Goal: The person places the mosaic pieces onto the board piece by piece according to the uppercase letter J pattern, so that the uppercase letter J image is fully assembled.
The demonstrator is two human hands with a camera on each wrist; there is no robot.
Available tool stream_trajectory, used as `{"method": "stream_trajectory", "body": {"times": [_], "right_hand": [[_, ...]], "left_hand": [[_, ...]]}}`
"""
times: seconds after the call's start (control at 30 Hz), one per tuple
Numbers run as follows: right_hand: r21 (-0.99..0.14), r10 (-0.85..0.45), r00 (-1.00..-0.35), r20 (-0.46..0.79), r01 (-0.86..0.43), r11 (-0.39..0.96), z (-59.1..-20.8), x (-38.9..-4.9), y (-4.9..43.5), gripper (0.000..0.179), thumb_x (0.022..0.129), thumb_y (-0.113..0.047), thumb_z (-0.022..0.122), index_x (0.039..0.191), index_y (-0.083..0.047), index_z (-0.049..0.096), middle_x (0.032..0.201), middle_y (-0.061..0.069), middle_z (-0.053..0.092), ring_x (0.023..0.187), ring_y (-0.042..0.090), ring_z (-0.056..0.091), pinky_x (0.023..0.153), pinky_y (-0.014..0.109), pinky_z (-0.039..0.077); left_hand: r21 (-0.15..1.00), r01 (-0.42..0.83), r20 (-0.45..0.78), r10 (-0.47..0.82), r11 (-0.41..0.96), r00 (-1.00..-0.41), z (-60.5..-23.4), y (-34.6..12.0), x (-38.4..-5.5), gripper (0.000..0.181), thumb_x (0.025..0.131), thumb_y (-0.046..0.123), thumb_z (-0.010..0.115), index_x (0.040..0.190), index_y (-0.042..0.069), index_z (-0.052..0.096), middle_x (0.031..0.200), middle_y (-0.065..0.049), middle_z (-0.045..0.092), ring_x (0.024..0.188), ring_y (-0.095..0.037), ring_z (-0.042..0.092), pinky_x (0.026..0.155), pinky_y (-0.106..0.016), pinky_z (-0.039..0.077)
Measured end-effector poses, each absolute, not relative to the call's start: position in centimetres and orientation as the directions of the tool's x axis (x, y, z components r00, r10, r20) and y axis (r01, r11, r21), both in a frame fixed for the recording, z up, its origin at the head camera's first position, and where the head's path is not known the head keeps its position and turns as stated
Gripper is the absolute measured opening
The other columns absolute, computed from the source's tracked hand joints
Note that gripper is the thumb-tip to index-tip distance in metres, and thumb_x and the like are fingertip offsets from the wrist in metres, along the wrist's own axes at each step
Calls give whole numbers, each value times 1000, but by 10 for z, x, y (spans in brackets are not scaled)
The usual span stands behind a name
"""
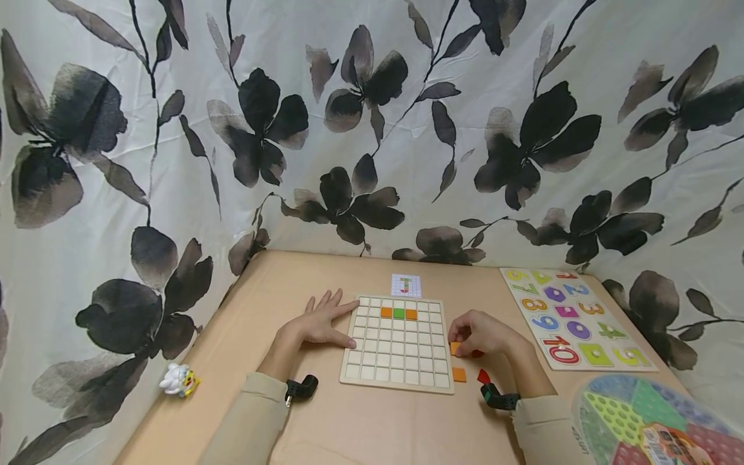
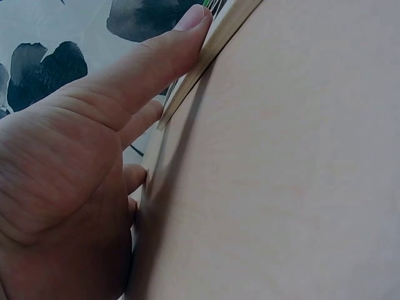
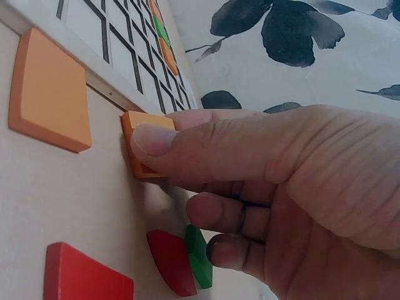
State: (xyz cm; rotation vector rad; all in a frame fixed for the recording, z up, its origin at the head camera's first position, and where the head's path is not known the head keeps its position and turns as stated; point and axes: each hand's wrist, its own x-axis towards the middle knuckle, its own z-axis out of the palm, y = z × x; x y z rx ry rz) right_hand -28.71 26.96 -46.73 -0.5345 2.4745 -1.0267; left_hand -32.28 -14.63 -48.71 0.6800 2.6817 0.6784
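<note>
A pale wooden grid board (image 1: 398,352) lies on the table. Two orange square tiles and a green one (image 1: 398,314) sit in a row in its second row of cells. My left hand (image 1: 318,321) is spread at the board's left side, its thumb (image 2: 187,28) resting on the edge. Just off the right edge, my right hand (image 1: 485,334) pinches an orange square tile (image 3: 164,121) between thumb and forefinger. Another orange tile (image 3: 51,90) lies nearer me beside the board. Close by are a red piece (image 3: 87,275), a curved red piece (image 3: 170,262) and a green piece (image 3: 199,256).
Beyond the board lies a small card (image 1: 405,285) with a coloured J pattern. At the right is a number puzzle board (image 1: 599,352), with a round clear-wrapped multicoloured board (image 1: 662,413) in front of it. A small white-and-yellow toy figure (image 1: 179,380) stands at the table's left edge.
</note>
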Motion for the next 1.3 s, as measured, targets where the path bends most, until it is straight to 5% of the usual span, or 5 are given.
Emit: {"method": "stream_trajectory", "body": {"times": [0.37, 0.6, 0.97, 1.3], "right_hand": [[-763, -505, -843, -186, -200, 614, -466, -288, 270, 3, 92, -3, 76, 95, -5, 76, 75, 3, 64, 63, 19, 57, 54, 29, 48], [-784, -485, -856, -181, -172, 597, -462, -289, 275, 12, 97, -4, 69, 103, -7, 78, 82, 8, 69, 68, 23, 61, 60, 32, 53], [-823, -381, -921, 81, -278, 496, -460, -292, 270, 22, 100, -11, 68, 118, -1, 74, 93, 11, 72, 76, 29, 67, 67, 36, 59], [-910, -248, -960, 131, -216, 354, -458, -294, 255, 30, 98, -6, 71, 125, 5, 70, 114, 22, 74, 84, 29, 75, 76, 28, 64]], "left_hand": [[504, 376, -162, 512, 778, -843, -487, -147, -324, 105, 78, 66, 81, 164, 33, 32, 175, -20, 2, 161, -45, -5, 124, -70, -10], [510, 377, -156, 514, 773, -844, -485, -147, -324, 105, 78, 65, 82, 164, 32, 33, 175, -21, 2, 161, -45, -5, 124, -70, -10], [511, 380, -159, 519, 771, -840, -487, -144, -324, 104, 78, 66, 81, 164, 31, 34, 175, -21, 4, 161, -45, -5, 124, -71, -9], [513, 379, -152, 516, 770, -843, -486, -146, -324, 104, 78, 65, 82, 164, 31, 34, 175, -22, 4, 161, -45, -5, 124, -71, -9]]}}
